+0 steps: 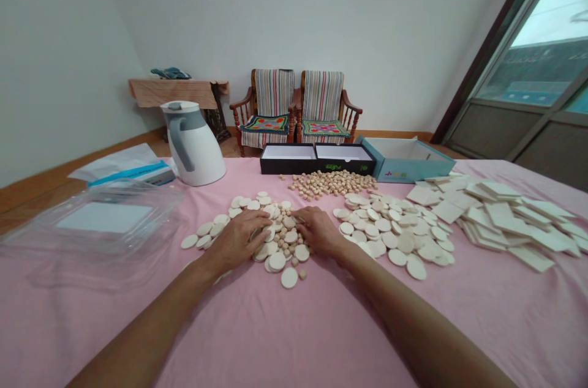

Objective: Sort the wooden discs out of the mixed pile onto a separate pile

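The left hand (241, 235) is resting on a loose heap of pale round wooden discs (277, 261) and small tan wooden cubes (302, 275), its thumb and fingers standing apart. The right hand (319, 227) is touching the heap's right side with bent fingers; whether they are gripping a piece, I cannot tell. The heap is lying around the middle of the surface covered in pink cloth (285, 333), its discs spreading leftward past the left hand.

Just right of the right hand, a second pile of pale round wooden discs (407, 242) is lying. Beyond the hands, a dense scatter of small tan wooden cubes (337, 183) is lying toward the far edge, before a black open two-part box (287, 166). A light blue open box (413, 171) is standing beside it. Toward the right edge, flat pale square wooden tiles (505, 216) are lying in an overlapping mound.

Near the far left corner, a white jug with a grey handle (199, 152) is standing beside a blue and white packet (133, 175). A clear plastic container (158, 216) is lying nearer the left edge. Past the far edge, two wooden armchairs with striped covers (323, 94) are standing against the wall.
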A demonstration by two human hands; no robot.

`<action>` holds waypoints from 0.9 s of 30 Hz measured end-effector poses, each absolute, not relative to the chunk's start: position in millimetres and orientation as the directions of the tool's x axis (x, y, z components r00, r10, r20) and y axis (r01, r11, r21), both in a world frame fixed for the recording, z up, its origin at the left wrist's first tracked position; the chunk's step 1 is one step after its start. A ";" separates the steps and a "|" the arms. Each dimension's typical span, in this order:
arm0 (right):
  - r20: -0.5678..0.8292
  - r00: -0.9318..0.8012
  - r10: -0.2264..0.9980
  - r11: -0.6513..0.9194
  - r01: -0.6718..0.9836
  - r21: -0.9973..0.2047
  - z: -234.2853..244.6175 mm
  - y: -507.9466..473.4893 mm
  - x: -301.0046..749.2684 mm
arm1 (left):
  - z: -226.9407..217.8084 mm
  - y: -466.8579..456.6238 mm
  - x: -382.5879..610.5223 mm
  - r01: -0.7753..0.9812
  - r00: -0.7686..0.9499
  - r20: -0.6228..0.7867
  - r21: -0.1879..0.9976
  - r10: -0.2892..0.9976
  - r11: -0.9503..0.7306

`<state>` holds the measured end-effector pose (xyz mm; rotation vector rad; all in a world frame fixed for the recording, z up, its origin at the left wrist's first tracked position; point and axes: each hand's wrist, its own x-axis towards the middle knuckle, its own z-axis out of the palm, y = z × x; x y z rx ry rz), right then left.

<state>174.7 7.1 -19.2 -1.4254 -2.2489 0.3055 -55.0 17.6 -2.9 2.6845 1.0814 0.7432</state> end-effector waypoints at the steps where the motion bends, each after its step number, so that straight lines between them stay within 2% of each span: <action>1: 0.262 -0.362 0.895 0.443 0.792 -0.420 -20.2 7.6 174.5 | -2.8 17.4 -54.8 0.609 0.617 0.388 0.316 0.684 -0.728; 6: 0.316 -0.307 0.898 0.424 0.798 -0.429 -20.2 5.7 177.6 | -3.8 18.5 -54.4 0.610 0.617 0.388 0.314 0.685 -0.727; 9: 0.369 -0.211 0.905 0.351 0.860 -0.370 -10.2 1.6 186.4 | -4.1 19.1 -54.6 0.616 0.612 0.381 0.319 0.693 -0.720; 13: 0.353 0.012 0.936 0.059 0.980 -0.191 10.2 -3.1 215.2 | -4.3 19.5 -55.2 0.619 0.613 0.376 0.318 0.695 -0.718; 16: 0.336 0.205 0.919 -0.196 0.979 -0.060 20.4 -5.1 241.2 | -5.2 19.6 -55.8 0.618 0.614 0.380 0.313 0.692 -0.721; 18: 0.372 0.299 0.879 -0.316 0.948 -0.015 24.1 -5.9 253.0 | -5.8 19.6 -56.0 0.617 0.616 0.382 0.310 0.689 -0.723; 20: 0.426 0.332 0.842 -0.365 0.931 -0.004 25.7 -6.3 256.3 | -6.0 19.5 -56.0 0.614 0.619 0.380 0.313 0.687 -0.725; 22: 0.445 0.267 0.855 -0.280 0.959 -0.038 24.4 -6.1 250.2 | -5.7 19.4 -55.9 0.610 0.620 0.378 0.320 0.688 -0.725; 25: 0.387 0.023 0.922 0.047 0.984 -0.172 15.5 -4.7 228.9 | -5.0 19.4 -55.7 0.607 0.622 0.376 0.323 0.687 -0.726; 27: 0.340 -0.105 0.934 0.197 0.949 -0.247 7.7 -3.2 214.6 | -4.5 19.4 -55.8 0.607 0.620 0.380 0.321 0.686 -0.727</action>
